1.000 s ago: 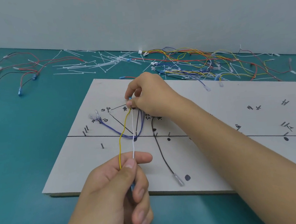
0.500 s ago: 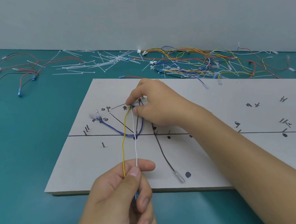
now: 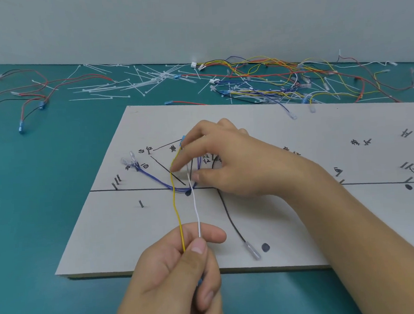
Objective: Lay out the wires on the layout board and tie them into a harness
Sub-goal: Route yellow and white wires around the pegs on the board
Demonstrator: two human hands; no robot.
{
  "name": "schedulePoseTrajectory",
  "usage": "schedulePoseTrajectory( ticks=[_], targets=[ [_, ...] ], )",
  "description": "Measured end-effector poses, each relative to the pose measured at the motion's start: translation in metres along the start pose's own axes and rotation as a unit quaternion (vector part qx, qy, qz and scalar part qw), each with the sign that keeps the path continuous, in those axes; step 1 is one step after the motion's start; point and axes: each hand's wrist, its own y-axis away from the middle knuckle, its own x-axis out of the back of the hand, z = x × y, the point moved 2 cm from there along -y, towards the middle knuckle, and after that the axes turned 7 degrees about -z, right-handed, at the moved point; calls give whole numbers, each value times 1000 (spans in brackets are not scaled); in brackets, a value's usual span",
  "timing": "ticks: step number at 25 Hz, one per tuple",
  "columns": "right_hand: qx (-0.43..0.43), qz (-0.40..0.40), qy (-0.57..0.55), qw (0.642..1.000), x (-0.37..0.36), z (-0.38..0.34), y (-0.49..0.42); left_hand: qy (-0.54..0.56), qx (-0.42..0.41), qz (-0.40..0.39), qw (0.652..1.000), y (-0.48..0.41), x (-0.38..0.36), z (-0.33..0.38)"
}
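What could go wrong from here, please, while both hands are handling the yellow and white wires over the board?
The left hand pinches the yellow wire and white wire; a harder pull could drag the blue terminal from its place. The right hand, blurred with motion, works right over the blue wires and might nudge them off their route.

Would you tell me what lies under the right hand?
A thin white wire and a dark blue wire loop run beneath the right hand; their upper ends are hidden.
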Motion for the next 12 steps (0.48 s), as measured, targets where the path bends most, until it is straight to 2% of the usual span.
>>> schedulePoseTrajectory(
  ticks=[12],
  targets=[
    [11, -8, -17, 1000, -4, 2, -1, -29, 6, -3, 1000, -4, 1, -7]
  ],
)
